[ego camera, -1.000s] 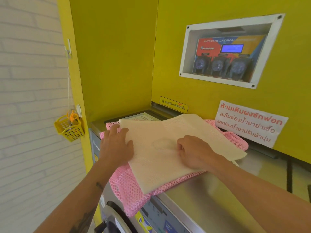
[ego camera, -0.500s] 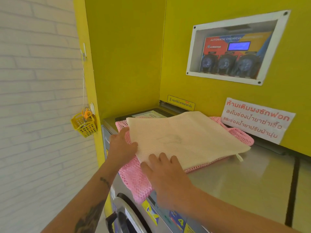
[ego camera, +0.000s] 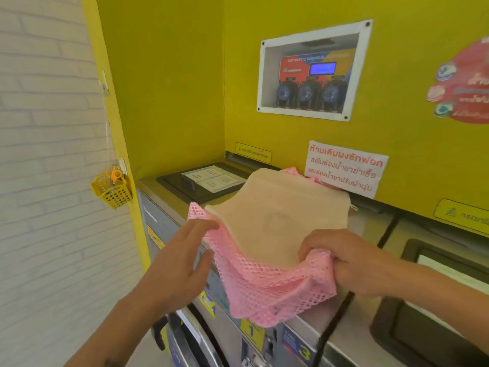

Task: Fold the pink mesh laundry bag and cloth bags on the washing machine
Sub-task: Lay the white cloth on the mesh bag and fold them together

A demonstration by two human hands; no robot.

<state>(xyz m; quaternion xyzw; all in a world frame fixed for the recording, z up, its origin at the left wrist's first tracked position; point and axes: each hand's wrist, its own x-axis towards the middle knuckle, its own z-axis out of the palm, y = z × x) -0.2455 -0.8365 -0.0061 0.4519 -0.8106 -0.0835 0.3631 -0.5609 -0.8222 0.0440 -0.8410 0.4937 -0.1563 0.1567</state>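
A pink mesh laundry bag [ego camera: 264, 287] lies under a cream cloth bag [ego camera: 285, 213] on top of the washing machine [ego camera: 158, 189]. The near part of the stack is lifted and sags over the machine's front edge. My right hand [ego camera: 352, 263] grips the near right corner of both bags, fingers curled round the mesh. My left hand [ego camera: 182, 260] reaches in from the left with straight fingers, its fingertips touching the pink mesh's left edge. The far ends of both bags rest against the yellow back wall.
A dark lid panel with a paper label [ego camera: 201, 184] sits at the machine's back left. On the left wall hangs a yellow basket [ego camera: 112, 193]. A Thai notice [ego camera: 344, 168] and a dispenser window [ego camera: 312, 72] are on the back wall. A second dark lid [ego camera: 436, 300] lies to the right.
The stack has slid right and its near edge has been lifted. My right hand moved from lying flat on the cloth to gripping the corner; my left hand came off the cloth to the mesh's edge.
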